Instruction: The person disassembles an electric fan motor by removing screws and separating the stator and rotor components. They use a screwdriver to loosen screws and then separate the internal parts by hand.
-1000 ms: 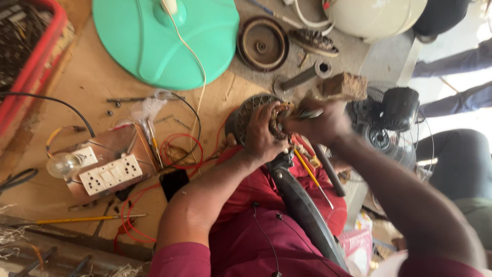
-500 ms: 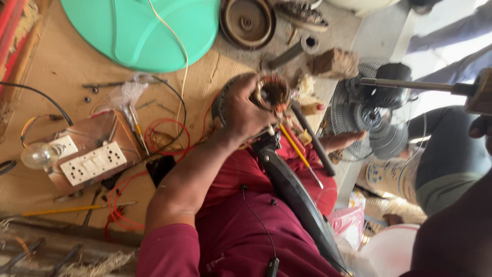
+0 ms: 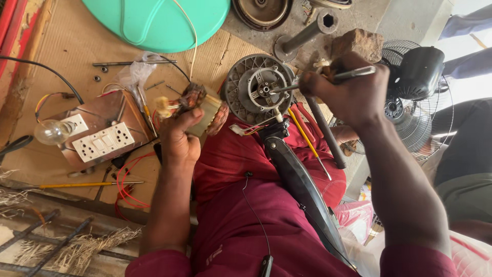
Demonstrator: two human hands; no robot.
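over the lap, left hand (image 3: 179, 136) gripped a wound motor stator (image 3: 197, 105) tight; right hand (image 3: 348, 90) clenched a screwdriver (image 3: 318, 81), tip at grey motor housing (image 3: 253, 87).

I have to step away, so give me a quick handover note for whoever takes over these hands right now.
Left hand: grips the motor stator, copper windings showing, lifted clear of the housing.
Right hand: holds a screwdriver, tip at the hub of the grey motor housing.
The housing rests on the lap, attached to the black fan stand. A switch board with a bulb lies on the cardboard to the left.
Done: stator is out of the housing.
Left: probably work at the hub; the aim is unclear.
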